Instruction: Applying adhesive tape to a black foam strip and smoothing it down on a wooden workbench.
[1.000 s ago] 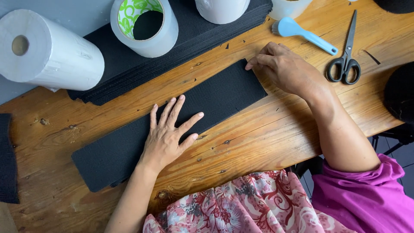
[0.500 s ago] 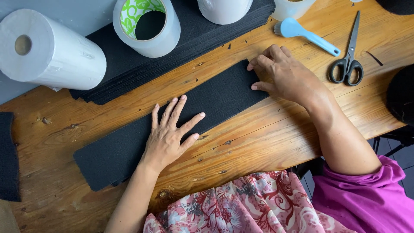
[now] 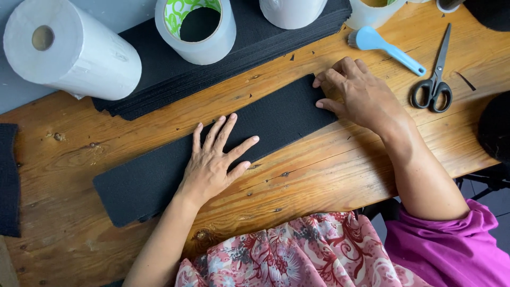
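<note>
2 hands rest on 1 long black fabric strip (image 3: 159, 178) that lies flat on the wooden surface (image 3: 329, 175), its long axis running on a diagonal from the lower left toward the upper right. The left hand (image 3: 212, 162) lies near the middle of the strip, palm down, fingers (image 3: 226, 127) spread and flat, released rather than gripping, pointing up and to the right along that same axis. The right hand (image 3: 364, 95) sits at the strip's upper right end, its fingers (image 3: 326, 79) curled down over the short edge and corner; whether they pinch the cloth or only press on it I cannot tell. So the strip stretches away to the lower left of the right hand, and the far lower-left end is nearer the left hand. Just beyond the strip lies a stack of black sheets (image 3: 159, 85) carrying a tape roll (image 3: 196, 29); a paper towel roll (image 3: 71, 50) lies to the left, a blue brush (image 3: 385, 48) and scissors (image 3: 435, 79) to the right.
</note>
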